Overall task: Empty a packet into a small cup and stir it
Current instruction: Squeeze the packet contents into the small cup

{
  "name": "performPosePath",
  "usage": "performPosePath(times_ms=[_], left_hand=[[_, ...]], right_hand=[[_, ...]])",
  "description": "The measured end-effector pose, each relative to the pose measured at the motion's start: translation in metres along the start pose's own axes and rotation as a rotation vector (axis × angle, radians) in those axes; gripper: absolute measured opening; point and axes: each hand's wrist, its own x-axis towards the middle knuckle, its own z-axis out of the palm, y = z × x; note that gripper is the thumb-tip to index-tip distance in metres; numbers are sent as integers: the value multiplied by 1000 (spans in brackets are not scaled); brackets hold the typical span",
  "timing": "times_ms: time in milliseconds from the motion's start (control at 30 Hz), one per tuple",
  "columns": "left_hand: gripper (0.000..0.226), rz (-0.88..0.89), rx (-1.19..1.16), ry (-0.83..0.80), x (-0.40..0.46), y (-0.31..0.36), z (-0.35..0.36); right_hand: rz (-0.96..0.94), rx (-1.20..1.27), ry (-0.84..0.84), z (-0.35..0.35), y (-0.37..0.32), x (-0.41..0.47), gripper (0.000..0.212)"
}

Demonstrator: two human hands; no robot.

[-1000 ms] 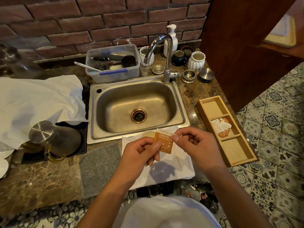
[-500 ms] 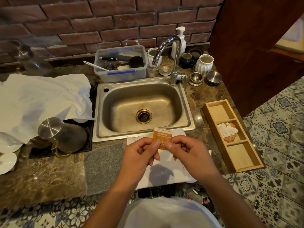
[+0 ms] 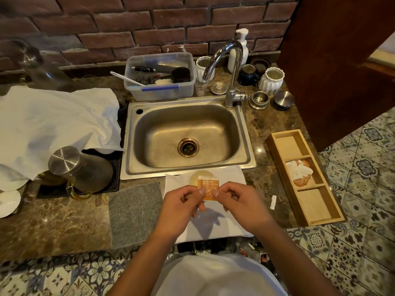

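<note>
A small orange packet [image 3: 210, 185] with a white top strip is pinched between both thumbs and forefingers, held upright just in front of the sink. My left hand [image 3: 183, 207] grips its lower left corner, my right hand [image 3: 239, 202] its lower right. Behind the packet a small round cup [image 3: 193, 178] with pale liquid stands on a white cloth [image 3: 213, 223]; the packet hides part of its rim. The packet's top edge looks whole.
A steel sink [image 3: 188, 135] with tap lies beyond the cloth. A wooden tray [image 3: 303, 176] holding more packets is at right, a torn paper scrap [image 3: 273, 202] beside it. A grey mat [image 3: 134, 212], steel-lidded jug [image 3: 79, 167] and white cloth pile are at left.
Both hands have closed in together on the packet's lower corners and lowered it slightly over the cloth. The cup now shows behind the packet.
</note>
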Motion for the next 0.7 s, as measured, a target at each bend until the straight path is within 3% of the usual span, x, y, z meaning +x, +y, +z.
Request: performPosePath(times_ms=[700], left_hand=[[33,-162,53,37,23,-36,-3]], right_hand=[[140,-48,-65,22,46,34,25]])
